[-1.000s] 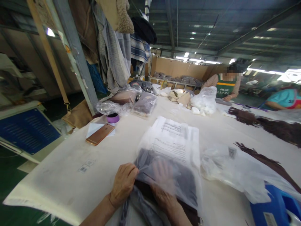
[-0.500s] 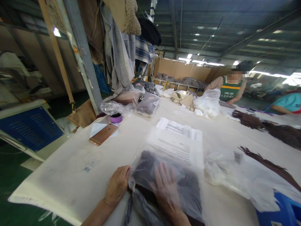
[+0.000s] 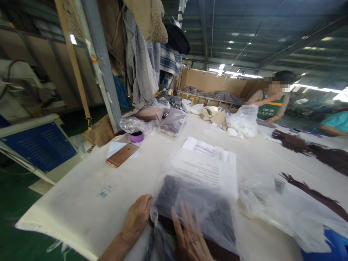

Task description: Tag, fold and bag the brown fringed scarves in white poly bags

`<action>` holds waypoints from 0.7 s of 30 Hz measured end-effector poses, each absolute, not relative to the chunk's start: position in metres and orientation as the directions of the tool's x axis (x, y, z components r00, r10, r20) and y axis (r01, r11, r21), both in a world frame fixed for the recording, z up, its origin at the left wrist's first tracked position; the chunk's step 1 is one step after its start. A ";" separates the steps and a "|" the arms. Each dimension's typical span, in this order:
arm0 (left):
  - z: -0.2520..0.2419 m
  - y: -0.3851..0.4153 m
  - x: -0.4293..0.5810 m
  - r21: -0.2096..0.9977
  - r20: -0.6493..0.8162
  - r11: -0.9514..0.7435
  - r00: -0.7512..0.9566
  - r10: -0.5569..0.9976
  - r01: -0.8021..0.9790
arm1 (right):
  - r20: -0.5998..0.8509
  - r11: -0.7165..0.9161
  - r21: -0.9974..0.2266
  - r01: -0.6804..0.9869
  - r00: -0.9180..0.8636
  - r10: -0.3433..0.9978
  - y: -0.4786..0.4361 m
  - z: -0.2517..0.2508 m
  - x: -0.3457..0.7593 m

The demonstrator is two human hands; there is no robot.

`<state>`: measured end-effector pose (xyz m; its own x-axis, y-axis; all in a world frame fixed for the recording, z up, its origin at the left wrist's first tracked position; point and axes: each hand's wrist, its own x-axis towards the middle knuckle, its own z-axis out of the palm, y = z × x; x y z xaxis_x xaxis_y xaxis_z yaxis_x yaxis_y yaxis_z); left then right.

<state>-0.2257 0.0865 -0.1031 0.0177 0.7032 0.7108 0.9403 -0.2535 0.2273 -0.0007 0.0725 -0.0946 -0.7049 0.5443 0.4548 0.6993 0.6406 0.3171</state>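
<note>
On the white table a clear plastic bag (image 3: 205, 203) lies flat with a dark brown folded textile (image 3: 168, 190) inside it. My left hand (image 3: 137, 215) is closed at the bag's near left edge, pinching the plastic there. The fingers of my right hand (image 3: 189, 233) are spread and look hazy through the film, reaching into the bag's near opening over the brown cloth. Below and between my hands hangs a grey, twisted strip (image 3: 160, 232), partly blurred. Printed white sheets (image 3: 202, 163) lie at the bag's far end, some of them seen through the plastic.
A phone (image 3: 122, 155) and a purple tape roll (image 3: 136, 136) lie to the left. Bagged goods (image 3: 172, 122) are farther back. On the right are a crumpled plastic bag (image 3: 272, 203), brown fringed pieces (image 3: 312, 192) and a blue container (image 3: 337, 244). A co-worker (image 3: 270, 105) stands across the table.
My right hand has drawn back toward me, out from deeper under the plastic. My left hand stays at the bag's edge. The co-worker has raised a hand to the face.
</note>
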 end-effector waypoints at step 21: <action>-0.113 0.033 -0.237 0.187 0.618 -0.521 0.313 0.721 0.833 | 0.537 0.704 0.260 0.661 -0.705 0.464 0.147 -0.121 -0.040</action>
